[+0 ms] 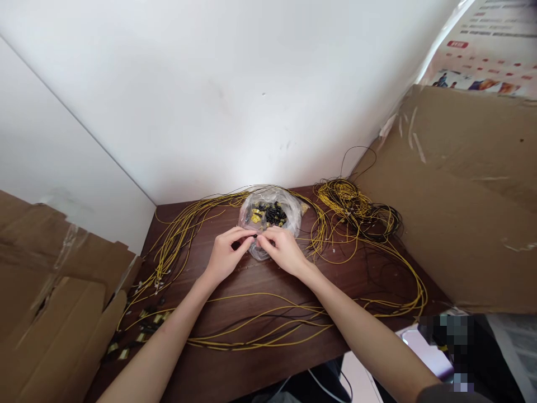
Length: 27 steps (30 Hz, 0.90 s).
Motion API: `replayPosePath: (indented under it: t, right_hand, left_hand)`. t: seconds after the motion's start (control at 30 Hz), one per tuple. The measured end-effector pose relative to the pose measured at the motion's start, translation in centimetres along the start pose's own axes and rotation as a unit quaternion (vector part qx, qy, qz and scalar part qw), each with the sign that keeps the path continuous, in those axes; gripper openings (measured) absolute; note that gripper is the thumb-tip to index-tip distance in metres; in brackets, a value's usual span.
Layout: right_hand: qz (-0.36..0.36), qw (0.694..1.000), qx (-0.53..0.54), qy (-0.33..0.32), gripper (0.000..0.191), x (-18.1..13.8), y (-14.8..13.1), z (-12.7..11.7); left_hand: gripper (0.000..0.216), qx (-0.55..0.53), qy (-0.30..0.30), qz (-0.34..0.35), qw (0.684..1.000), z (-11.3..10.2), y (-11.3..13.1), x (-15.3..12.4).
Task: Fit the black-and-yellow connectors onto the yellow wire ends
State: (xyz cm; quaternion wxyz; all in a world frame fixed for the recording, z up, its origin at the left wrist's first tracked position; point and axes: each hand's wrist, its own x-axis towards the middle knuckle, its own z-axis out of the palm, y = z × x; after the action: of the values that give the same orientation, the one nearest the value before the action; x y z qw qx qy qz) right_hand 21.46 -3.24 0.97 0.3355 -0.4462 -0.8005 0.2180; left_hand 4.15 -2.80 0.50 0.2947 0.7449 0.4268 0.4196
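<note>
Over the front of a clear plastic bag (295, 204), my left hand (226, 252) and my right hand (285, 249) meet fingertip to fingertip. A small black piece (254, 236) shows at the left fingertips, pinched there; its exact kind is too small to tell. The right thumb and fingers are pressed together right beside it, and what they hold is hidden. In the bag lie several black parts (276, 214) and yellow-gold parts (257, 216).
Yellow and black wires (176, 229) run in bundles around the brown table (226, 366), with a tangled coil (348, 201) at back right. Black-and-gold pieces (140, 336) sit at the left edge. Cardboard (62, 330) flanks the left, a cardboard panel (470, 196) the right, a white wall (235, 101) behind.
</note>
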Motion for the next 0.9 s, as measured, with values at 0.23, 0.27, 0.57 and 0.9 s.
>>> replayPosePath:
  t: [0.23, 0.27, 0.57, 0.9]
  right_hand:
    - [-0.004, 0.999, 0.022, 0.023, 0.03, 0.1, 0.0, -0.2]
    - [0.005, 0.999, 0.031, 0.035, 0.03, 0.1, 0.0, -0.2]
    - [0.061, 0.979, 0.191, 0.024, 0.019, 0.2, 0.4, -0.2]
    - [0.119, 0.941, 0.303, 0.098, 0.024, 0.7, 1.2, -2.2]
  left_hand:
    - [0.021, -0.015, 0.003, -0.026, 1.0, 0.0, -0.5, 0.0]
    - [0.024, -0.025, 0.007, -0.035, 0.999, 0.0, -0.5, 0.0]
    - [0.034, -0.03, -0.028, -0.025, 0.999, 0.1, 0.8, -0.5]
    - [0.033, -0.024, -0.082, 0.061, 0.994, -3.2, 6.2, 0.1]
